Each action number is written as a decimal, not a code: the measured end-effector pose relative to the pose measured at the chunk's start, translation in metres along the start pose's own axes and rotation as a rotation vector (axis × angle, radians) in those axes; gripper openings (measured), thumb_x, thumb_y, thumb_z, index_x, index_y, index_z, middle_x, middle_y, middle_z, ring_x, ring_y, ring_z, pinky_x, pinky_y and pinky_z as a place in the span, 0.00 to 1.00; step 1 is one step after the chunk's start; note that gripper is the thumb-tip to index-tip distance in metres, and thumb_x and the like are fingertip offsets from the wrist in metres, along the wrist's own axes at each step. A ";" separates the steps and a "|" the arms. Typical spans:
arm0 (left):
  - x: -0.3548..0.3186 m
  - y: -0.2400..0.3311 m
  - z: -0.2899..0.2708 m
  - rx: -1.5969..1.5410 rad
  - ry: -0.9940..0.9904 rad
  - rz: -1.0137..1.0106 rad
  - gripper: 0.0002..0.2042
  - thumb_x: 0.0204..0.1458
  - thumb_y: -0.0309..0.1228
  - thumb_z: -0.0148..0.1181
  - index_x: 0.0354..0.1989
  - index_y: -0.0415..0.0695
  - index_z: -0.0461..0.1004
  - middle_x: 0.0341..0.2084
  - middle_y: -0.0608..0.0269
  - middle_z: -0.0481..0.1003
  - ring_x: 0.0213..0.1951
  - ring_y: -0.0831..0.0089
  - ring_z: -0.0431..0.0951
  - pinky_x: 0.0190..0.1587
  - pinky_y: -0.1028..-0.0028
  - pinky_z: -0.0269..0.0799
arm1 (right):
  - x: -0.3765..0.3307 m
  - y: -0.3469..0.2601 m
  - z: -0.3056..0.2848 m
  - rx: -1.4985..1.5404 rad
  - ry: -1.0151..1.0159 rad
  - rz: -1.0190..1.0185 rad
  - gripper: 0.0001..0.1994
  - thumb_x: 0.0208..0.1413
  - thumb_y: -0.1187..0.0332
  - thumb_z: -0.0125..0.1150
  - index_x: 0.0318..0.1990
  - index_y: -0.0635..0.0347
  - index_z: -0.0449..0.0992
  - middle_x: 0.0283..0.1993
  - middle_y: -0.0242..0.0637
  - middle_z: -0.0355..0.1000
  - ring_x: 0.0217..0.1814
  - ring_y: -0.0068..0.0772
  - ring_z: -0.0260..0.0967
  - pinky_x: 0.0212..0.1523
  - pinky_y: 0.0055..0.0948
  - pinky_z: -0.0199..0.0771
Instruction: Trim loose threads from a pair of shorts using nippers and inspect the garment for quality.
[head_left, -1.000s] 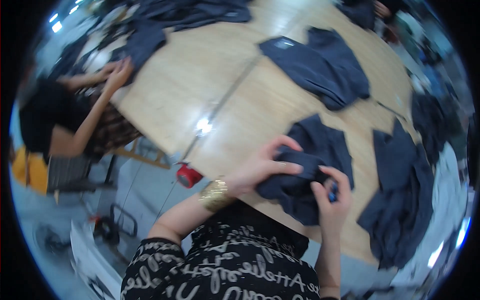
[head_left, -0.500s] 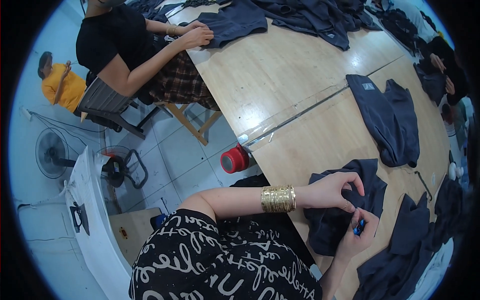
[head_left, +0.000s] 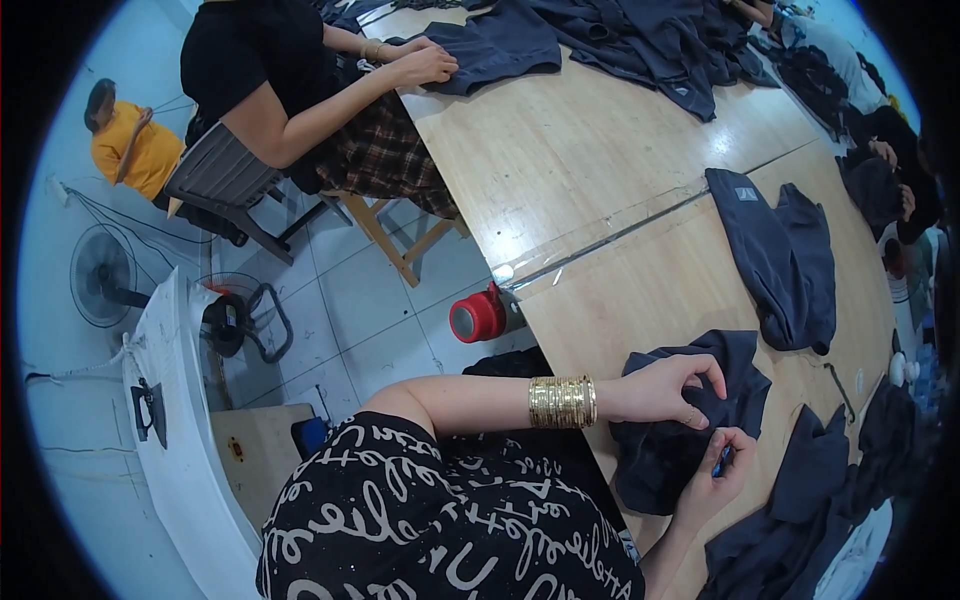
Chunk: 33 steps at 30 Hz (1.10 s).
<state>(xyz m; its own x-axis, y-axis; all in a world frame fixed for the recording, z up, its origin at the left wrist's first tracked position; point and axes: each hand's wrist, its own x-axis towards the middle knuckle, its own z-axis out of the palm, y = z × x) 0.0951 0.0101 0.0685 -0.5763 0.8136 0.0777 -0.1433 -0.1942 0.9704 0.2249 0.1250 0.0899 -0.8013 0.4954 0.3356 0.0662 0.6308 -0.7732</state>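
My left hand: pinching the dark garment
My right hand: gripping a small blue tool beside it

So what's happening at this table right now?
A person seated at a long wooden table works on a dark navy garment. The left hand pinches its fabric, while the right hand holds a small blue tool against it. A co-worker's hand rests on another dark garment.

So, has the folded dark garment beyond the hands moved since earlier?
No. The folded dark garment lies right beside the clear tape seam, on its near side, as before; only the view has turned.
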 end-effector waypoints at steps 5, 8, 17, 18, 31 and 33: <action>-0.001 0.003 -0.001 -0.003 -0.007 -0.040 0.16 0.43 0.24 0.65 0.41 0.43 0.68 0.31 0.69 0.69 0.32 0.85 0.67 0.37 0.81 0.65 | -0.002 -0.003 -0.012 0.011 0.095 0.049 0.04 0.60 0.73 0.52 0.34 0.63 0.66 0.34 0.32 0.61 0.35 0.24 0.58 0.39 0.19 0.59; 0.000 0.003 -0.003 -0.030 0.014 -0.030 0.16 0.44 0.23 0.64 0.42 0.42 0.68 0.34 0.67 0.69 0.34 0.84 0.69 0.39 0.81 0.66 | -0.002 0.001 -0.015 0.024 0.110 0.087 0.06 0.60 0.71 0.53 0.35 0.64 0.66 0.35 0.31 0.62 0.35 0.22 0.58 0.39 0.19 0.58; 0.003 0.002 -0.004 -0.134 0.034 -0.021 0.17 0.44 0.23 0.64 0.43 0.42 0.68 0.38 0.67 0.71 0.38 0.83 0.70 0.44 0.80 0.67 | -0.010 0.016 -0.027 -0.014 0.015 0.215 0.07 0.59 0.70 0.55 0.35 0.64 0.66 0.30 0.30 0.63 0.33 0.20 0.58 0.38 0.18 0.59; 0.003 0.000 -0.003 -0.136 0.036 -0.023 0.17 0.44 0.23 0.64 0.43 0.42 0.68 0.38 0.67 0.71 0.38 0.83 0.70 0.44 0.80 0.67 | -0.010 0.016 -0.028 -0.015 0.012 0.217 0.07 0.59 0.70 0.55 0.35 0.64 0.66 0.30 0.30 0.63 0.33 0.20 0.58 0.38 0.18 0.59; 0.006 0.004 -0.006 -0.254 0.062 -0.048 0.15 0.47 0.23 0.62 0.43 0.42 0.67 0.36 0.67 0.71 0.40 0.83 0.71 0.45 0.82 0.67 | -0.007 0.015 -0.019 0.001 0.022 0.283 0.10 0.56 0.71 0.57 0.43 0.64 0.66 0.39 0.36 0.67 0.42 0.26 0.63 0.48 0.23 0.62; 0.007 0.007 -0.005 -0.249 0.055 -0.060 0.15 0.47 0.22 0.62 0.44 0.42 0.67 0.35 0.66 0.71 0.40 0.83 0.71 0.44 0.82 0.67 | -0.006 0.017 -0.022 0.009 0.029 0.267 0.11 0.56 0.71 0.56 0.44 0.64 0.66 0.41 0.36 0.67 0.44 0.27 0.63 0.50 0.24 0.62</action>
<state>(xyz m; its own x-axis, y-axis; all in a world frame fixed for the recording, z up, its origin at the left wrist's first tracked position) 0.0855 0.0118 0.0743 -0.6024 0.7982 0.0026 -0.3682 -0.2808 0.8863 0.2440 0.1454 0.0866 -0.7388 0.6604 0.1341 0.2675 0.4700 -0.8412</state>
